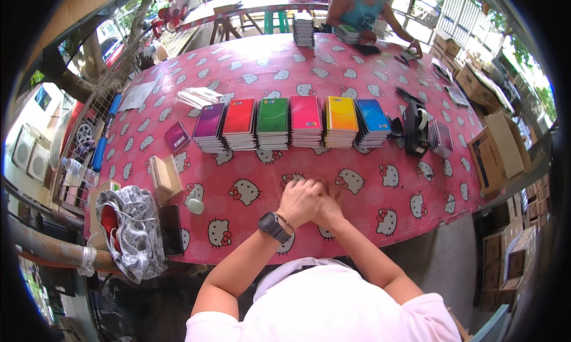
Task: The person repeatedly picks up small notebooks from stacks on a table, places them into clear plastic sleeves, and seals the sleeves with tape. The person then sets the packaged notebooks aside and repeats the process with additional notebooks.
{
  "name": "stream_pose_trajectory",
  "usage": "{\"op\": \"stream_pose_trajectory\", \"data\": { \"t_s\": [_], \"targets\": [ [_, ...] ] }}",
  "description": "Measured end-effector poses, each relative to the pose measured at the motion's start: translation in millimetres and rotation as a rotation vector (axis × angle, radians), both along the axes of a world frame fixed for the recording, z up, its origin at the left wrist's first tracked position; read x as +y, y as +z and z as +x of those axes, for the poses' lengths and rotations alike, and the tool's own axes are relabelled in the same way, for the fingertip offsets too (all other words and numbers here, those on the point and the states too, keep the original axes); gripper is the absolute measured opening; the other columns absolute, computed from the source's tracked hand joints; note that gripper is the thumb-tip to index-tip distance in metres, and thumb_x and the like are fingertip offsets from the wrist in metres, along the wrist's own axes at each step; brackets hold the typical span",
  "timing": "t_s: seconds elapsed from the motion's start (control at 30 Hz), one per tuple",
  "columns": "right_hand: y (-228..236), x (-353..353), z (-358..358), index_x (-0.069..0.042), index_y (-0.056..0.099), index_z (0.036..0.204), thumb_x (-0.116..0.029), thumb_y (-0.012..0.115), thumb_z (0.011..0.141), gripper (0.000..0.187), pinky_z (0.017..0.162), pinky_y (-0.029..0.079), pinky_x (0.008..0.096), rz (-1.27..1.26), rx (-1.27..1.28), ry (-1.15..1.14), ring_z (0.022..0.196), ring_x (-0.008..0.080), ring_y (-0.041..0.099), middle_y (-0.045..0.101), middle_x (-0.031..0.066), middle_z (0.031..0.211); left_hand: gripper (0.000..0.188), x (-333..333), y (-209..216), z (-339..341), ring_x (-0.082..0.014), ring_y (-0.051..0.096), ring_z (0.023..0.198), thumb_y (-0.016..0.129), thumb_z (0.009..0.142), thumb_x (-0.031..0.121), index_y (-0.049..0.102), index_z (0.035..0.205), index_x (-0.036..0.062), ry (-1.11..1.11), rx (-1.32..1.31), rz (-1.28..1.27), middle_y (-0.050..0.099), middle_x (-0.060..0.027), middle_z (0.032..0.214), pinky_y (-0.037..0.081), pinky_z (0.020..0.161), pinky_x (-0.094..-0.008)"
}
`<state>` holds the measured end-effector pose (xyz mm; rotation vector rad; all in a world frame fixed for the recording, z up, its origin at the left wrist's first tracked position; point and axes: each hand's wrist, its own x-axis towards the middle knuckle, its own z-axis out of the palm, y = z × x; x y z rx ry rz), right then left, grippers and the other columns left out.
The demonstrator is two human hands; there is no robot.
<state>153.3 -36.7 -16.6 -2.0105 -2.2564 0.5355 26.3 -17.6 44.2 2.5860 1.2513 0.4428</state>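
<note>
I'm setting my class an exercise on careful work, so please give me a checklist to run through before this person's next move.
1. Hands apart: not ok; the bare left hand overlaps the bare right hand.
2. Palms free: cannot tell; both are hidden.
3. Six stacks in a row: ok, from purple-covered spiral notebooks at left to blue-covered spiral notebooks at right.
4. Black tape dispenser present: ok, right of the blue stack.
5. Brown cardboard box filled: cannot tell; its contents are not visible.
</note>
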Motion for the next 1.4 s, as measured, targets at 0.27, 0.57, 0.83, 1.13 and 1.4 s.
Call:
{"op": "stream_pose_trajectory", "data": {
  "t_s": [0.27, 0.57, 0.83, 1.13, 1.4],
  "targets": [
    [1, 17, 65, -0.011, 0.049, 0.124, -0.033, 0.065, 0.076, 0.055, 0.101, 0.025, 0.0512, 0.531, 0.102, -0.077, 0.124, 0.0339, 0.034, 0.044, 0.0105, 0.131, 0.074, -34, -76, -96, -0.0366, 0.021, 0.135, 0.064, 0.077, 0.043, 0.035, 0.137, 0.0116, 0.292, 0.054, -0.023, 0.019, -0.0140, 0.149, 0.022, 0.103, -0.0584],
    [105, 173, -188, -0.009, 0.054, 0.111, -0.014, 0.059, 0.075, 0.037, 0.084, 0.043, 0.0432, 0.607, 0.180, 0.711, 0.108, 0.0285, 0.047, 0.051, 0.0114, 0.110, 0.019, -17, -67, -11, -0.0281, 0.058, 0.088, 0.050, 0.076, 0.003, 0.060, 0.092, 0.0064, 0.079, -0.122, -0.070, 0.059, -0.0127, 0.096, 0.048, 0.076, -0.0427],
    [107, 216, -296, -0.024, 0.046, 0.131, -0.028, 0.056, 0.087, 0.045, 0.081, 0.049, 0.0461, 0.332, -0.318, 0.766, 0.116, 0.0330, 0.042, 0.039, 0.0158, 0.127, 0.029, -3, -109, -26, -0.0375, 0.060, 0.086, 0.057, 0.076, 0.008, 0.058, 0.104, 0.0036, 0.176, -0.695, -0.350, 0.062, -0.0216, 0.096, 0.048, 0.074, -0.0443],
    [176, 185, -148, -0.005, 0.057, 0.087, 0.004, 0.059, 0.075, 0.015, 0.068, 0.049, 0.0312, 0.248, 0.699, 0.666, 0.076, 0.0154, 0.060, 0.060, 0.0049, 0.086, 0.036, 15, -58, -61, -0.0242, 0.062, 0.093, 0.057, 0.088, 0.026, 0.052, 0.114, 0.0010, 0.483, -1.826, -0.898, 0.063, -0.0105, 0.101, 0.050, 0.077, -0.0358],
    [129, 152, -24, -0.004, 0.061, 0.087, -0.005, 0.069, 0.066, 0.023, 0.072, 0.048, 0.0362, -0.399, 0.200, 0.872, 0.078, 0.0247, 0.059, 0.062, 0.0084, 0.082, 0.035, 26, -49, -42, -0.0182, 0.061, 0.091, 0.061, 0.084, 0.021, 0.057, 0.111, -0.0012, 0.042, -1.051, -1.022, 0.064, -0.0093, 0.102, 0.048, 0.084, -0.0311]
  ]
}}
